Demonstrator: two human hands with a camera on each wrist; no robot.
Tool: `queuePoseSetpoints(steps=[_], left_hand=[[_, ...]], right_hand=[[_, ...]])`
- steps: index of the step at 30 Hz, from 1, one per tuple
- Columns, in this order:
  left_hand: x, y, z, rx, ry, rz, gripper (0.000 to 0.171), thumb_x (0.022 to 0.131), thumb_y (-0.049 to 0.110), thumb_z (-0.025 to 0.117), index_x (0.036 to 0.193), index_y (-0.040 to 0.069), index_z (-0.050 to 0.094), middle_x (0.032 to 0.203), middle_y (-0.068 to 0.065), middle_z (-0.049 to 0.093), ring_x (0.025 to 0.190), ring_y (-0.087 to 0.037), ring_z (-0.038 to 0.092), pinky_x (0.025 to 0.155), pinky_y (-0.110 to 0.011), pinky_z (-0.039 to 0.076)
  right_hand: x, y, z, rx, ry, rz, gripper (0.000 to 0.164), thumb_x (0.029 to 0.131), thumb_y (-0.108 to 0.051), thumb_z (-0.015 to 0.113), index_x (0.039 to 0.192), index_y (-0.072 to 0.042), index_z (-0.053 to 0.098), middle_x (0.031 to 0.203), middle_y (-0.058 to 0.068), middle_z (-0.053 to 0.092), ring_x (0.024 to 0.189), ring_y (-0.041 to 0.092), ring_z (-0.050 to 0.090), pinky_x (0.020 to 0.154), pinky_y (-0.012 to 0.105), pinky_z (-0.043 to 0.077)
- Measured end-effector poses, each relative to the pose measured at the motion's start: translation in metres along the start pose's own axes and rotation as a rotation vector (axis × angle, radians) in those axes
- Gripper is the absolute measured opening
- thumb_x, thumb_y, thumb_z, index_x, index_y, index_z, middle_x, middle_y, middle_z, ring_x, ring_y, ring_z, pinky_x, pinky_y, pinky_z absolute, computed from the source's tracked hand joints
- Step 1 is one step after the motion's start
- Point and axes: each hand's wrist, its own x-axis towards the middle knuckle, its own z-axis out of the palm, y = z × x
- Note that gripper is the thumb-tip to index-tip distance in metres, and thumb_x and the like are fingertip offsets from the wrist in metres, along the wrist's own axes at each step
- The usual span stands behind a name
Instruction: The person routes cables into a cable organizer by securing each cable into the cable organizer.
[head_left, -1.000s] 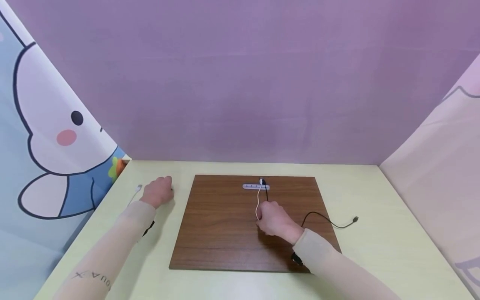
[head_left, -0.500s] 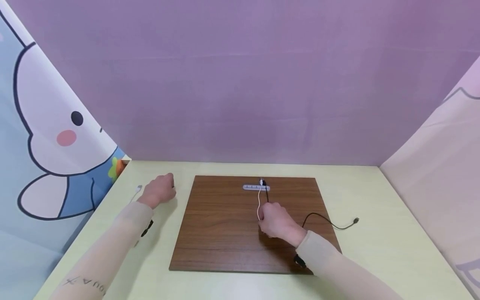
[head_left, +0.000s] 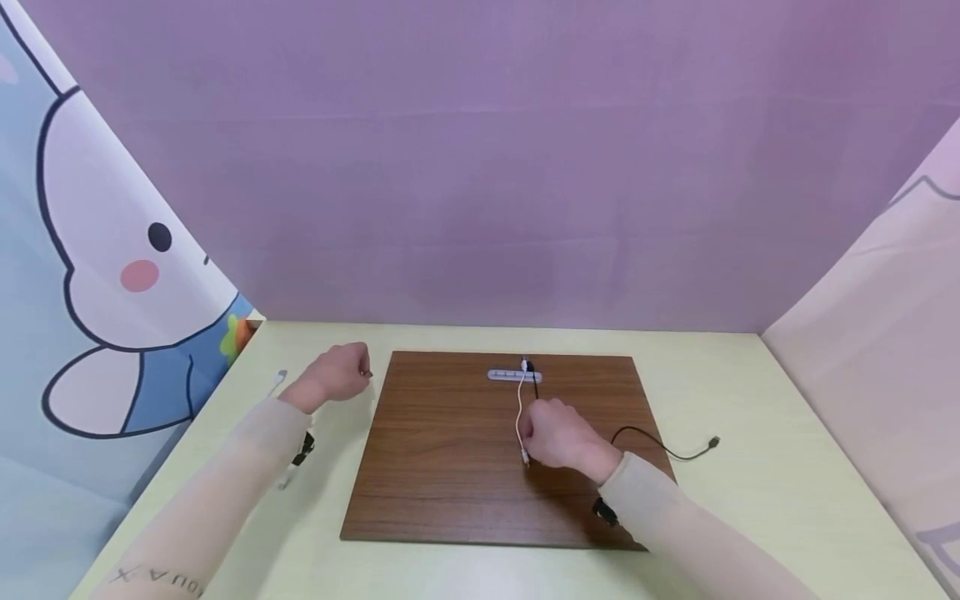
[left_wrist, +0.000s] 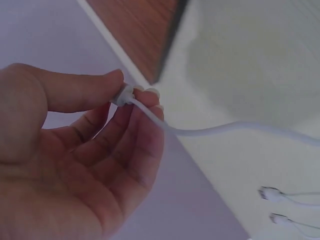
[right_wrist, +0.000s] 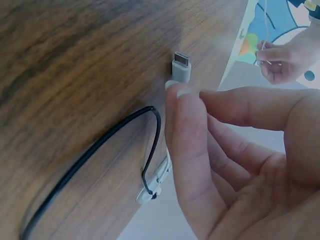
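Note:
My left hand (head_left: 337, 373), left of the board, pinches the small plug of a white charging cable (left_wrist: 240, 126) between thumb and fingertips. The right hand (head_left: 558, 433) hovers over the brown wooden board (head_left: 435, 467), fingers bent and holding nothing visible. Just beyond its fingertips, the white USB-C plug (right_wrist: 181, 70) of another cable lies on the wood. That white cable (head_left: 519, 408) and a black cable (right_wrist: 85, 155) run from a pale cable clip strip (head_left: 504, 375) at the board's far edge. Part of the black cable is hidden under my right hand.
The black cable's USB plug (head_left: 713, 442) rests on the pale table (head_left: 765, 500) right of the board. White USB plugs (left_wrist: 271, 194) lie on the table at left. A purple curtain (head_left: 480, 167) stands behind, with patterned cloth (head_left: 105, 317) at left.
My left hand has moved right, toward the board, with the pinched plug. The right hand has let go of the white cable's end and shifted slightly right, leaving its plug in view.

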Motion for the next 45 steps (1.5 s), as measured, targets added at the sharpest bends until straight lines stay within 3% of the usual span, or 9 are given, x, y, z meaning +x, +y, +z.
queuePoseSetpoints(steps=[4, 16, 21, 29, 37, 45], left_hand=[[0.000, 0.015, -0.001, -0.014, -0.009, 0.040, 0.005, 0.092, 0.005, 0.059, 0.091, 0.005, 0.054, 0.086, -0.008, 0.058, 0.076, -0.024, 0.054, 0.068, -0.038, 0.047], [0.001, 0.053, 0.000, -0.120, 0.041, 0.153, 0.010, 0.089, 0.008, 0.066, 0.088, 0.007, 0.056, 0.085, -0.005, 0.061, 0.077, -0.022, 0.057, 0.069, -0.036, 0.048], [0.002, 0.067, 0.001, -0.175, 0.047, 0.183, 0.011, 0.089, 0.007, 0.068, 0.089, 0.006, 0.057, 0.084, -0.005, 0.062, 0.075, -0.019, 0.057, 0.070, -0.035, 0.048], [0.005, 0.085, 0.003, -0.277, 0.029, 0.200, 0.012, 0.092, 0.009, 0.069, 0.092, 0.007, 0.057, 0.083, -0.004, 0.063, 0.072, -0.017, 0.058, 0.068, -0.034, 0.049], [0.007, 0.101, 0.002, -0.320, 0.098, 0.270, 0.012, 0.094, 0.014, 0.069, 0.096, 0.008, 0.058, 0.085, -0.003, 0.065, 0.076, -0.018, 0.059, 0.071, -0.035, 0.051], [0.011, 0.114, 0.004, -0.438, 0.139, 0.298, 0.012, 0.094, 0.012, 0.070, 0.099, 0.007, 0.061, 0.091, -0.004, 0.068, 0.082, -0.019, 0.064, 0.074, -0.035, 0.054]], right_hand=[[0.002, -0.001, 0.001, 0.012, 0.004, -0.025, 0.008, 0.093, -0.004, 0.069, 0.086, -0.008, 0.070, 0.071, -0.001, 0.060, 0.060, 0.016, 0.056, 0.053, 0.030, 0.048], [0.009, -0.003, 0.005, 0.199, -0.001, -0.134, 0.005, 0.095, -0.011, 0.072, 0.090, -0.008, 0.070, 0.067, 0.002, 0.064, 0.053, 0.013, 0.057, 0.050, 0.029, 0.048], [0.013, -0.003, 0.006, 0.227, 0.030, -0.169, 0.005, 0.094, -0.013, 0.072, 0.094, -0.008, 0.071, 0.076, -0.001, 0.066, 0.058, 0.012, 0.059, 0.058, 0.029, 0.052], [0.021, -0.004, 0.008, 0.316, 0.058, -0.152, 0.015, 0.092, -0.016, 0.073, 0.104, -0.007, 0.072, 0.089, -0.002, 0.066, 0.081, 0.013, 0.060, 0.074, 0.034, 0.052], [0.023, -0.006, 0.011, 0.379, 0.037, -0.169, 0.023, 0.094, -0.018, 0.072, 0.112, -0.004, 0.070, 0.094, 0.000, 0.067, 0.084, 0.016, 0.061, 0.075, 0.035, 0.052], [0.025, -0.011, 0.013, 0.445, -0.005, -0.160, 0.028, 0.095, -0.018, 0.071, 0.116, 0.000, 0.068, 0.091, 0.002, 0.067, 0.081, 0.017, 0.064, 0.071, 0.033, 0.053]])
